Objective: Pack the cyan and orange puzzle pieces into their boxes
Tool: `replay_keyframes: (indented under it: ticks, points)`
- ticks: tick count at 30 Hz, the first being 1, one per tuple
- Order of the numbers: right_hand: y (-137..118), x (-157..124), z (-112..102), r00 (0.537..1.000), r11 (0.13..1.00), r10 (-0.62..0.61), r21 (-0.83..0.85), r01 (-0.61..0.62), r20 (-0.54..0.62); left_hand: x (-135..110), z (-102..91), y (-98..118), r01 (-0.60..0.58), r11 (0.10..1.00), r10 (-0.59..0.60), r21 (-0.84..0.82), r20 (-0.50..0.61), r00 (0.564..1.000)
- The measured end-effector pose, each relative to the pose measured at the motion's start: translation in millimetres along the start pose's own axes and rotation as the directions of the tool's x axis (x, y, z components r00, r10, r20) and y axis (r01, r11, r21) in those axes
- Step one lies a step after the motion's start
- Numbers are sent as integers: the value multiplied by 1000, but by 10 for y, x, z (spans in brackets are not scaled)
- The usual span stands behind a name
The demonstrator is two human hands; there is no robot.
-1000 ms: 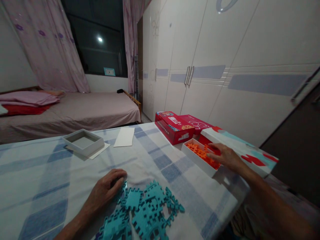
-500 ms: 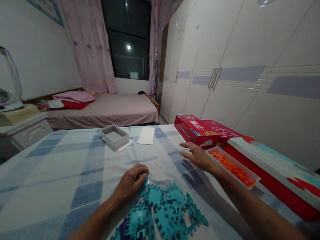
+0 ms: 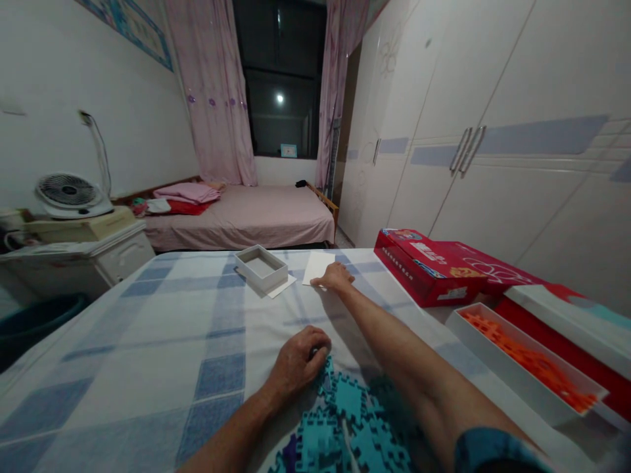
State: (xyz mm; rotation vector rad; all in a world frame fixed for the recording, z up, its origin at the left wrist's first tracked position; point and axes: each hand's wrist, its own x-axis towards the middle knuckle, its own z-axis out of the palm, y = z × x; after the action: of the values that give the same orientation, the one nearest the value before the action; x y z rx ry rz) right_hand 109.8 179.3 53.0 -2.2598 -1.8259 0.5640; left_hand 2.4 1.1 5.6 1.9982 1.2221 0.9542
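My left hand rests on the tablecloth with its fingers curled, touching the top of a pile of teal notched, interlocking plastic pieces. What its fingers hold is hidden. My right hand is stretched far forward, over the lower right part of a flat white card. One digit points left along the card's near edge, apart from the rest; some fingertips are hidden behind the hand. My right forearm and a teal sleeve cover part of the pile. A little purple shows at its lower left.
A shallow grey-white box sits on another white card left of my right hand. To the right stand red boxes and a long white tray of orange pieces. The checked tablecloth covers the table; a bed lies beyond.
My right hand has moved forward and left, from beside the orange pieces' tray to the white card. My left hand stays by the teal pile. The view has turned left.
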Motion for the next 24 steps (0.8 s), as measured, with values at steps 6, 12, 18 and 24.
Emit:
replay_keyframes:
  ticks: [6,12,18,24]
  points:
    - [-12,63,51,998,999,29,39,-31,47,-2,-2,-2,-4,1000,4,1,3,1000]
    - [260,-112,-190,969,943,-224,229,243,-106,-4,11,-38,-2,1000,2,-7,19,1000]
    - [1390,-1010,-904,812,889,-272,190,418,-516,-11,26,-82,14,1000,-14,0,32,999]
    - [2857,-1902,-1215,545,958,-285,-214,192,-789,-3,14,-90,34,998,-35,45,36,999]
